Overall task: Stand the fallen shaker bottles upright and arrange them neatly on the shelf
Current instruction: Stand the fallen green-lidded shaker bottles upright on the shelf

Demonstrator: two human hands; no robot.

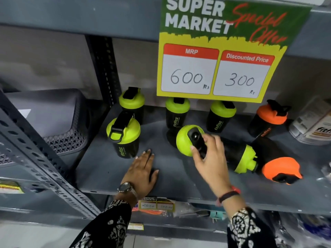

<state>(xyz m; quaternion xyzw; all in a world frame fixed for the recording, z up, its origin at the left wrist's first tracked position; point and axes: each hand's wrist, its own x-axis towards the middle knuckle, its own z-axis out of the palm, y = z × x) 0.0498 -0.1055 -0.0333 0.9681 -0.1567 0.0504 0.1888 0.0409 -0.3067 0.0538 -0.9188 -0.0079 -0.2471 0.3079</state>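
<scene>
A tipped green-lidded shaker bottle (pixel 188 140) sits at centre frame on the grey metal shelf (pixel 111 169), its domed lime lid and glossy black flip cap turned toward the camera, the right hand (pixel 208 158) wrapped over the cap with fingers curled around it. Just right of it a second green-lidded shaker (pixel 240 158) lies flat on its side, and beside that a fallen orange-lidded shaker (pixel 275 163) points its lid toward the lower right. The left hand (pixel 143 170) rests flat and empty, palm down, on the bare shelf at lower centre, a metal wristwatch (pixel 125 187) above its patterned sleeve. Four green-lidded bottles and one upright orange-lidded shaker (pixel 266 119) stand along the back, matte black cylinders printed "Fitfizz". A yellow-and-green price card (pixel 220 51) hangs overhead. A grey perforated plastic basket (pixel 53 119) occupies the left of the frame.
</scene>
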